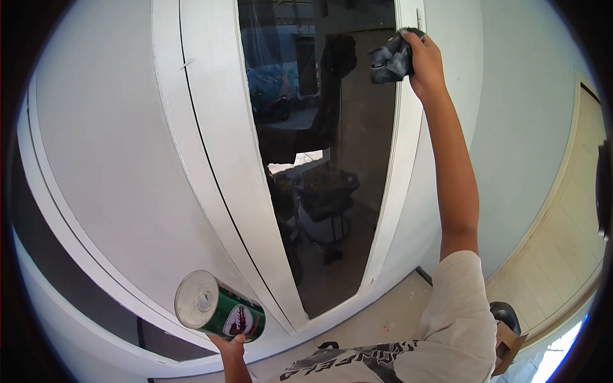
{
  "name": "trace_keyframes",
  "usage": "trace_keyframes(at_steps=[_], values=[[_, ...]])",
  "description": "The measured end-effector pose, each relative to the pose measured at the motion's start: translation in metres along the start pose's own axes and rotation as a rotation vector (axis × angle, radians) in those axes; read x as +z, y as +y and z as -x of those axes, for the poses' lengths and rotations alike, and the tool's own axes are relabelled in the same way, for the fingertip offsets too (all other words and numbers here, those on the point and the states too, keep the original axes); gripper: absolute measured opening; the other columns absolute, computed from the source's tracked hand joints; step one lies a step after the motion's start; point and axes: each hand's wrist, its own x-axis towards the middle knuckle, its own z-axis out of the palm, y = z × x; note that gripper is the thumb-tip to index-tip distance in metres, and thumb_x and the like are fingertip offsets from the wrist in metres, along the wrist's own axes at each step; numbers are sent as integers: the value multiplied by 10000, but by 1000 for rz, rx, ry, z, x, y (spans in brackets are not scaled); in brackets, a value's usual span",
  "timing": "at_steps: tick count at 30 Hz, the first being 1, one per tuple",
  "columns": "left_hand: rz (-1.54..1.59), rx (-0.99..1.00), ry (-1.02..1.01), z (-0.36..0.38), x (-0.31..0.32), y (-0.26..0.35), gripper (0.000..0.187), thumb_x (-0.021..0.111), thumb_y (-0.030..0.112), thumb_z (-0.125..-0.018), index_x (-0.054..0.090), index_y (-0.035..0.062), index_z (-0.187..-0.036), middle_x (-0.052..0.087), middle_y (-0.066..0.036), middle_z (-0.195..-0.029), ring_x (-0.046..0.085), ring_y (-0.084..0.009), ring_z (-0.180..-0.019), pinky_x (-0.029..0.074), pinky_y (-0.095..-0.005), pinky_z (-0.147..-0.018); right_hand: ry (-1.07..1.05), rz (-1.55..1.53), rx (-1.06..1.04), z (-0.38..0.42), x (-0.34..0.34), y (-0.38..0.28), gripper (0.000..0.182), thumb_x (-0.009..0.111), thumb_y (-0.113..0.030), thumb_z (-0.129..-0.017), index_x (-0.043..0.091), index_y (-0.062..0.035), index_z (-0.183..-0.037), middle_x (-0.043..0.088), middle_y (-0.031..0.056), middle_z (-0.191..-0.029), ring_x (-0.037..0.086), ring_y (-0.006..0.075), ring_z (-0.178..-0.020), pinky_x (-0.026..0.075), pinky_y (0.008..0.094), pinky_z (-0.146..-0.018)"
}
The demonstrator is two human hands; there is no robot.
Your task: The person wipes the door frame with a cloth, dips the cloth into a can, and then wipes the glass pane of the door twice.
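Observation:
At the lower left, my left hand [231, 348] is wrapped round the lower end of a green can [239, 316], tilted so that its whitish lid faces up and left. Up at the top right, my right hand [426, 60] grips a crumpled dark cloth [393, 59] with pale smears on it. The cloth is at the right edge of a dark glass pane [357, 127], over the white frame [399, 127]. My fingers are partly hidden behind the cloth.
White panels and a wall [102, 127] stand on the left. A pale door [549, 255] is at the far right, with a cardboard box [509, 348] and a dark rounded object [504, 316] low beside it. Reflections show in the glass.

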Motion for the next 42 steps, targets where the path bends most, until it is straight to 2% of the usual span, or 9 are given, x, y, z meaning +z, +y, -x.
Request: trace_keyframes(at_steps=[3,4,5,10,14,16,27,32,42], values=[[-10,-92,92,2,8,8,1464,961,666,-508,171,-10,-1540,439,-172,-1435,525,-286,-1280,473,-435,-1073,33,31,-176,-59,13,-11,200,735,-112,-914,617,37,-977,656,66,-867,636,134,-756,543,319,-696],[-7,-84,91,1,9,9,1464,961,666,-508,171,-10,-1540,439,-172,-1435,525,-286,-1280,473,-435,-1073,48,105,-232,-82,17,-12,227,707,-140,-913,664,26,-1061,706,122,-986,701,212,-841,572,352,-773],[-13,-69,87,0,9,8,1465,960,667,-510,169,-8,-1542,437,-173,-1436,524,-288,-1280,473,-435,-1071,118,167,-162,-88,37,-31,179,677,-123,-910,648,53,-925,645,198,-904,625,378,-910,522,426,-796],[-6,-49,89,0,12,9,1454,959,664,-515,172,1,-1542,437,-171,-1430,525,-293,-1276,475,-434,-1064,309,982,-922,-185,44,7,305,729,-238,-887,677,52,-965,618,276,-1004,614,455,-897,519,501,-795],[2,-50,88,-1,15,14,1438,969,638,-520,179,3,-1539,442,-171,-1424,525,-293,-1277,476,-442,-1067,105,993,-827,-169,59,-5,281,729,-235,-877,698,38,-934,601,299,-1025,606,460,-950,503,509,-841],[9,-52,91,0,16,15,1435,973,629,-521,179,3,-1539,443,-172,-1423,525,-294,-1277,476,-444,-1068,149,1070,-1041,-159,61,-2,205,711,-175,-872,710,29,-895,602,290,-1002,602,465,-947,495,504,-852],[-38,-22,75,2,12,16,1361,952,619,-575,210,36,-1556,445,-159,-1441,518,-299,-1300,472,-443,-1077,68,932,-1282,-164,71,-31,125,605,37,-840,705,27,-914,645,240,-960,599,459,-937,499,515,-841],[-30,32,93,-1,17,17,1390,963,608,-558,191,22,-1555,436,-164,-1445,515,-297,-1300,470,-440,-1077,219,1151,-1017,-198,-2,-6,162,595,38,-842,712,51,-954,641,280,-974,603,473,-945,501,527,-860],[-50,40,97,-1,7,9,1332,961,575,-600,207,45,-1561,450,-157,-1441,522,-314,-1306,474,-446,-1079,200,1127,-1113,-144,79,-38,137,565,-14,-846,683,55,-854,628,298,-951,613,476,-918,511,543,-866]])
